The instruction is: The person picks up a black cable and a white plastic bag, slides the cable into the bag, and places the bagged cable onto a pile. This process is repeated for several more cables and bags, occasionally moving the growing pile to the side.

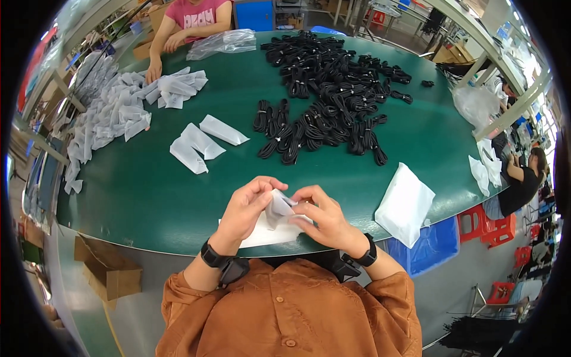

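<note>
Near the table's front edge, a small translucent white plastic bag (277, 209) is held upright between my two hands. My left hand (245, 205) pinches its upper left side between thumb and fingers. On the other side, my right hand (321, 217) has its bent fingers closed at the bag's edge. What is inside the bag is too hidden to tell. Beneath my hands lies a flat white sheet or bag (270, 235). Farther off to the left rest several filled white bags (223, 130). Beyond them, bundled black cables (333, 101) form a large heap.
A big pile of white bags (113, 119) covers the left of the green table (178, 217). A larger white bag (405, 202) lies at right, above a blue bin (429, 247). Another person's hand (153, 70) touches the pile. A cardboard box (110, 271) stands on the floor at left.
</note>
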The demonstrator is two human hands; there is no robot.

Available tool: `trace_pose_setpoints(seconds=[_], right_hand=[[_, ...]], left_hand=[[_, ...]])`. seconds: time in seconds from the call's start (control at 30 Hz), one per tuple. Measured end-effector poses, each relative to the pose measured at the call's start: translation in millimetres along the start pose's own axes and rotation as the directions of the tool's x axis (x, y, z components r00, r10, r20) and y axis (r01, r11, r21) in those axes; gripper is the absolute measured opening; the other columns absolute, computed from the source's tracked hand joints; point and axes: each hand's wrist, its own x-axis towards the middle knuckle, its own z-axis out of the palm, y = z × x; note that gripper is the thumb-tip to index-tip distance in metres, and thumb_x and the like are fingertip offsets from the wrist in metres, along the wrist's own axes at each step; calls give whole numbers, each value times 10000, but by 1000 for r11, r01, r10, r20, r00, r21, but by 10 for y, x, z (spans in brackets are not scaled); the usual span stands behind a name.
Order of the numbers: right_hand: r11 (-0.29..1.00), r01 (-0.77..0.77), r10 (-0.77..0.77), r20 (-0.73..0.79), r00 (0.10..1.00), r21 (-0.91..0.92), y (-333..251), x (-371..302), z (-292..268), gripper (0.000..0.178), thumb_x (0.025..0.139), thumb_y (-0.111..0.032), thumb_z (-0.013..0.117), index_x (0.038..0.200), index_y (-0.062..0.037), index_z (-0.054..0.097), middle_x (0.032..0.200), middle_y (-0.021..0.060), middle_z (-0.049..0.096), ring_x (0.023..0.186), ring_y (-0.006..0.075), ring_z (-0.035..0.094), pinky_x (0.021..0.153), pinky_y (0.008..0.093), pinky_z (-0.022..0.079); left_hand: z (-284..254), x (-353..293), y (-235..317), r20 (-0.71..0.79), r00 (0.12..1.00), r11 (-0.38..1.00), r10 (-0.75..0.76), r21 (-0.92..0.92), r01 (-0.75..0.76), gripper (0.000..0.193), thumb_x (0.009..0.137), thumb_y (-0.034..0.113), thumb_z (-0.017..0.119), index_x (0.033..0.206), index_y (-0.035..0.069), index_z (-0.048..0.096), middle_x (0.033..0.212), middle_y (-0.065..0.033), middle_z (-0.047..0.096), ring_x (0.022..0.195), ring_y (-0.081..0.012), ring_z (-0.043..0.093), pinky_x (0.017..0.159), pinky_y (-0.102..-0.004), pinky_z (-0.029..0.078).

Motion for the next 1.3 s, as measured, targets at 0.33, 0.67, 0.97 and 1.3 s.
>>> trace_pose_setpoints(seconds=[0.33, 0.67, 0.97, 1.3], right_hand=[[394, -428, 75, -435, 897, -814, 1376, 324, -980, 296, 889, -231, 709, 1108, -39, 652, 1094, 181, 597, 974, 364, 596, 801, 451, 515], [420, -412, 293, -309, 905, -808, 1262, -45, -764, 351, 871, -267, 738, 1112, -42, 616, 1030, 177, 592, 971, 379, 596, 774, 467, 507], [844, -456, 328, -401, 855, -281, 481, -325, -510, 273, 871, 0, 656, 1133, -25, 584, 983, 154, 597, 841, 318, 612, 731, 353, 513], [931, -183, 221, 88, 971, -315, -40, -680, -217, 463, 842, 33, 672, 1287, -36, 564, 963, 144, 618, 781, 322, 628, 675, 355, 522]], left_hand=[[-557, 77, 432, -269, 734, 540, 624, 827, -155, 246, 899, 83, 668, 1134, 22, 630, 1148, -92, 629, 1039, -201, 587, 887, -322, 501], [232, -411, -444, 272, 928, 357, 253, 866, -351, 185, 772, 40, 757, 899, 21, 625, 908, -115, 571, 829, -294, 579, 747, -384, 485], [255, -407, -528, 152, 954, 441, 260, 860, -257, 136, 806, 46, 720, 832, 26, 588, 849, -93, 567, 799, -290, 575, 714, -380, 461], [231, -375, -482, -15, 991, 635, 131, 769, -73, 97, 837, 13, 683, 898, 18, 608, 852, -86, 573, 737, -255, 564, 687, -336, 471]])
